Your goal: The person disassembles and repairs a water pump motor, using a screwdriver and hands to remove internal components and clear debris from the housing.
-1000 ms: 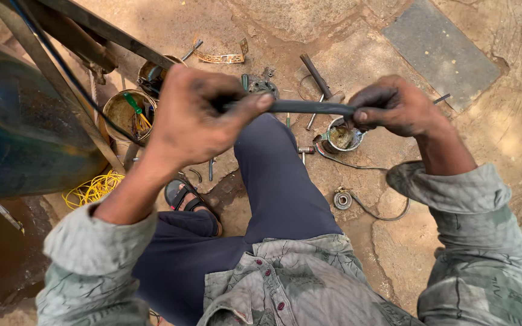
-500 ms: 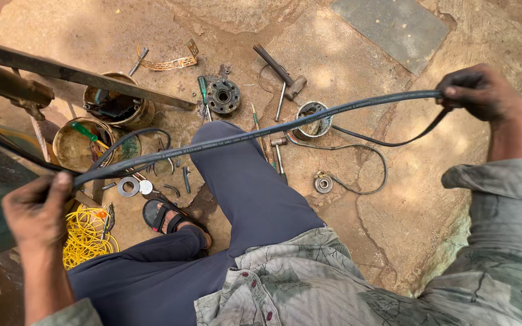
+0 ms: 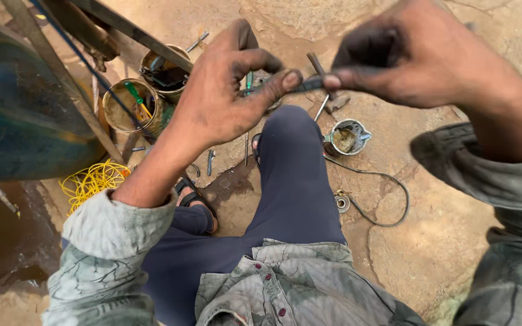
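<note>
Above the raised knee point(image 3: 291, 157), a short dark cable point(image 3: 307, 86), apparently rubber-sheathed, ran left-right between both hands, left hand point(image 3: 225, 90) pinching one end, right hand point(image 3: 406, 54) pinching the other, equally near.

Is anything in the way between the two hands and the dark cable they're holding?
No. The left hand and the right hand both pinch the thin dark cable directly, fingertips almost meeting. Nothing sits between the fingers and it. The bent knee is lower, below the hands.
</note>
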